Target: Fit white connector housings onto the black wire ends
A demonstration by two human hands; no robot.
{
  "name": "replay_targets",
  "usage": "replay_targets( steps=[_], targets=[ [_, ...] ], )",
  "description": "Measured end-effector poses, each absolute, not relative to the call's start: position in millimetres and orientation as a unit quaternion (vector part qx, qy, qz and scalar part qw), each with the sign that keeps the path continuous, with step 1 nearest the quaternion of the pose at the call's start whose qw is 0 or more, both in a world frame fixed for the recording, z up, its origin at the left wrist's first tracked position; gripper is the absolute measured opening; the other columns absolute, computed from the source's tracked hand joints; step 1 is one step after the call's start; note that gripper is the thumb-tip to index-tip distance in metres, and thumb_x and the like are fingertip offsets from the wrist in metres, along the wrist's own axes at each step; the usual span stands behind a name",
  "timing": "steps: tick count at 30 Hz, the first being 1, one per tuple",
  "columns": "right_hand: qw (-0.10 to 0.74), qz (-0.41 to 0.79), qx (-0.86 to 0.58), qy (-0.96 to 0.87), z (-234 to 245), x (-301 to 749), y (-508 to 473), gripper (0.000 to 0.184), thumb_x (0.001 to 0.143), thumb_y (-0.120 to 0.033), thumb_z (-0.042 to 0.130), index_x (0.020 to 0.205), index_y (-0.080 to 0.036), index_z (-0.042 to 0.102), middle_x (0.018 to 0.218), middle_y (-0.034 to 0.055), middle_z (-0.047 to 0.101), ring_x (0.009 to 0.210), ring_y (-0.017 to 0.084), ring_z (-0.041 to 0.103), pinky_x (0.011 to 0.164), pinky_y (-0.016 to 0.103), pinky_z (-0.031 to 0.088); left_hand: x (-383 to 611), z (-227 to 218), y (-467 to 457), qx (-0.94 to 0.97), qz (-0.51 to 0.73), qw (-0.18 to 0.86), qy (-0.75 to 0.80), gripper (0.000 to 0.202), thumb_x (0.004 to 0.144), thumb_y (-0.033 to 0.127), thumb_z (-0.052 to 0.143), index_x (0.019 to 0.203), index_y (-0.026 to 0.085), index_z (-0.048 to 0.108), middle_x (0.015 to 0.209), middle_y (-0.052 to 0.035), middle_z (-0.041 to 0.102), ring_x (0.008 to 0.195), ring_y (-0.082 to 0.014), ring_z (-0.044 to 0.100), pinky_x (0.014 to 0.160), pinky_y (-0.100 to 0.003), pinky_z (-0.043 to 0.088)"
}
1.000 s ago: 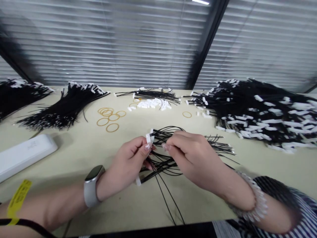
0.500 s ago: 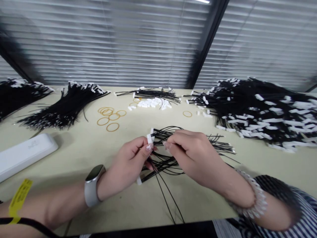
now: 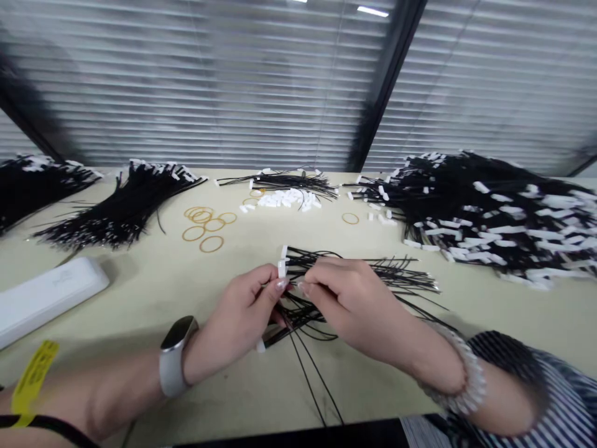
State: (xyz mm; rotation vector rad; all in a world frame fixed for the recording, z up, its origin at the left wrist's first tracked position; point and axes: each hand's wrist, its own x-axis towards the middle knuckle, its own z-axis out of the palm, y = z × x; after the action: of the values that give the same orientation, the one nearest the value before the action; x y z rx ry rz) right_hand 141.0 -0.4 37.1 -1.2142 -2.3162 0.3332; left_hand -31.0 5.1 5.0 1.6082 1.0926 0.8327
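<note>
Head view: your left hand (image 3: pixel 240 326) and right hand (image 3: pixel 359 308) pinch, nearly closed, a light, limp bundle of thin black cables (image 3: pixel 396 277) at lower centre of the desk (image 3: pixel 373 386); hold it by the small white end tabs (image 3: pixel 282 269).

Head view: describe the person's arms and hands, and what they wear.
The left hand has pale polished nails, a silver smartwatch with a black face, and a yellow tag on a black cord. The right wrist wears a chunky pale beaded bracelet; a black-and-white striped sleeve shows beyond it.
</note>
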Motion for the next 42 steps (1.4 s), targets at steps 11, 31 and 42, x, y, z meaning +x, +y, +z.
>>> replay_targets(
  steps=[11,31,42],
  targets=[
    [0.387,0.093,-0.432,-0.809,43,150,7,0.012,0.085,-0.018,0.048,0.076,-0.016,0.057,0.071,-0.0002,0.056,0.066,0.008,0.049,0.062,0.021,0.038,-31,0,10,0.593,0.42,0.506,0.465,0.026,0.084,0.04,0.047,0.075,0.016,0.053,0.067,0.0028,0.049,0.054,-0.0092,0.055,0.05,-0.021,0.05],
    [0.14,0.571,-0.456,-0.668,34,137,1,0.032,0.086,-0.043,0.045,0.078,-0.016,0.061,0.048,-0.0055,0.046,0.04,0.004,0.034,0.039,0.017,0.026,-37,-7,18,0.512,0.544,0.509,0.427,0.027,0.084,0.044,0.049,0.08,0.017,0.055,0.07,0.0021,0.052,0.06,-0.0084,0.052,0.057,-0.02,0.047],
    [0.173,0.5,-0.476,-0.702,37,137,2,0.031,0.086,-0.032,0.041,0.06,-0.018,0.05,0.043,-0.0059,0.037,0.04,0.006,0.031,0.04,0.019,0.026,-38,-6,18,0.496,0.535,0.539,0.42,0.028,0.083,0.045,0.05,0.081,0.017,0.055,0.072,0.0028,0.052,0.052,-0.0058,0.053,0.05,-0.018,0.047]
  ],
)
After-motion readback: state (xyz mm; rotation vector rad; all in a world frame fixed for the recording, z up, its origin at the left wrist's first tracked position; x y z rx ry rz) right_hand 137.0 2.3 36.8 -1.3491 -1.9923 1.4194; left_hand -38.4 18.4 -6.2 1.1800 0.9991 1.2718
